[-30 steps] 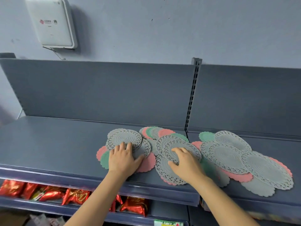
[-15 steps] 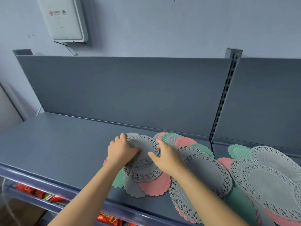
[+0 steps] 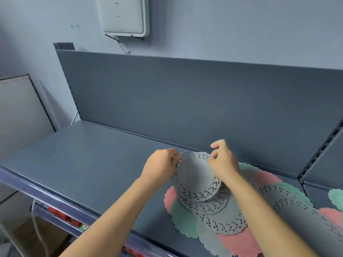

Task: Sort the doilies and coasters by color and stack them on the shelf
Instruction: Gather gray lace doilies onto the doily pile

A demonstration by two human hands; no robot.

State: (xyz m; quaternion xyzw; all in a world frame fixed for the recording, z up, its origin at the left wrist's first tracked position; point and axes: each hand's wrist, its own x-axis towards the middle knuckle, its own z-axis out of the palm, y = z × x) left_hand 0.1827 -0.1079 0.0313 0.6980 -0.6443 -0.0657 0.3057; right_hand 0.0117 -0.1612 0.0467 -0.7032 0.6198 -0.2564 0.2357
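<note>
A small grey lace doily (image 3: 196, 179) is lifted at its far edge above a mixed pile on the grey shelf (image 3: 89, 164). My left hand (image 3: 161, 166) pinches its left rim and my right hand (image 3: 223, 161) pinches its right rim. Under it lie more grey lace doilies (image 3: 220, 217), a green coaster (image 3: 182, 222), a pink coaster (image 3: 169, 198) and another pink one (image 3: 239, 242). A larger grey doily (image 3: 297, 214) spreads to the right over green and pink pieces.
The shelf's upright back panel (image 3: 185, 101) stands just behind my hands. A slotted post (image 3: 323, 151) divides the shelf at the right. A white wall box (image 3: 123, 14) hangs above. Red snack packets (image 3: 63, 217) sit on the lower shelf.
Both hands have gone from pressing on the grey doilies to pinching the top one's rim and raising it. The view has swung left, showing more bare shelf.
</note>
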